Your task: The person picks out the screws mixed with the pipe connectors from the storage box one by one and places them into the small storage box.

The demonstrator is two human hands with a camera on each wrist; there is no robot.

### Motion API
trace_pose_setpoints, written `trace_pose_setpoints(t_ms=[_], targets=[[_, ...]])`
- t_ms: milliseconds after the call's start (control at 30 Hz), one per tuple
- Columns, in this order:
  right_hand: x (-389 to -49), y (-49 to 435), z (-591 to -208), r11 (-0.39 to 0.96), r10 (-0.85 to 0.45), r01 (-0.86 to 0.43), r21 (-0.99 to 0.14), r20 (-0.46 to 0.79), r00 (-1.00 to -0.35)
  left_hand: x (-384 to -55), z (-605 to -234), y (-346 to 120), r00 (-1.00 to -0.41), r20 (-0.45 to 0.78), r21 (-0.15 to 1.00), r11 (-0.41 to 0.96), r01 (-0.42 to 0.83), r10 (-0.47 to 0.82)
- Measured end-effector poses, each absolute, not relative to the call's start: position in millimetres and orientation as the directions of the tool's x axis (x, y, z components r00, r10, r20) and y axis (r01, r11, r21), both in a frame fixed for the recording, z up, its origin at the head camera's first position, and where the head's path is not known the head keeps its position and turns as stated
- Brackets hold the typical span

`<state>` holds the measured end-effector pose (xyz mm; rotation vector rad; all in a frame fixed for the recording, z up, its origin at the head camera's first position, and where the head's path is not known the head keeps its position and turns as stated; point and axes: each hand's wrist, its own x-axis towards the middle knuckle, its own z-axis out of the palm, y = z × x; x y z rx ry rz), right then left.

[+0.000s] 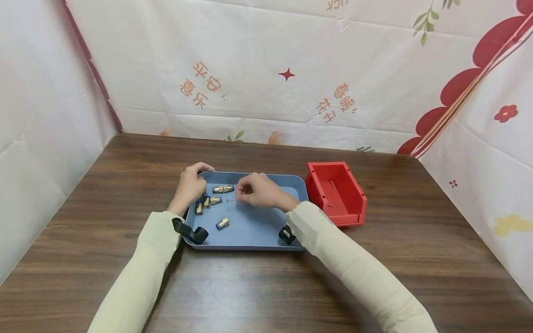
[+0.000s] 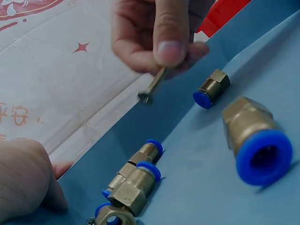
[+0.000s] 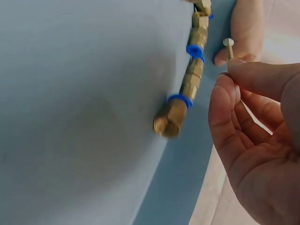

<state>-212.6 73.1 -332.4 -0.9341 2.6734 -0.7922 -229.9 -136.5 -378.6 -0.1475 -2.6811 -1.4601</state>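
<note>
My right hand (image 1: 260,190) pinches a small metal screw (image 1: 231,200) between thumb and fingertips, above the blue tray (image 1: 250,231). Its head points away from the fingers, as the left wrist view shows. At the tray's far left corner, my left hand (image 1: 192,186) grips the rim, thumb inside the wall and fingers outside. Brass push-in fittings with blue collars (image 1: 215,200) lie clustered inside the tray near the left hand. One separate fitting (image 1: 222,224) lies closer to the tray's front. Another screw head (image 2: 91,221) peeks out beside the fittings in the left wrist view.
A red open bin (image 1: 338,192) stands against the tray's right side, with a few small screws (image 1: 333,186) inside. Both rest on a brown wooden table (image 1: 258,286). A printed white cloth (image 1: 250,69) hangs behind the table and along its sides.
</note>
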Motion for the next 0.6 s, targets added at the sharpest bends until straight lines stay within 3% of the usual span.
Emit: trace_pose_setpoints(t_ms=[600], targets=[[-208, 115, -317, 0.694, -0.539, -0.442, -0.569, -0.003, -0.843, -228, -378, -137, -0.992, 0.114, 0.837, 0.533, 0.123, 0.051]])
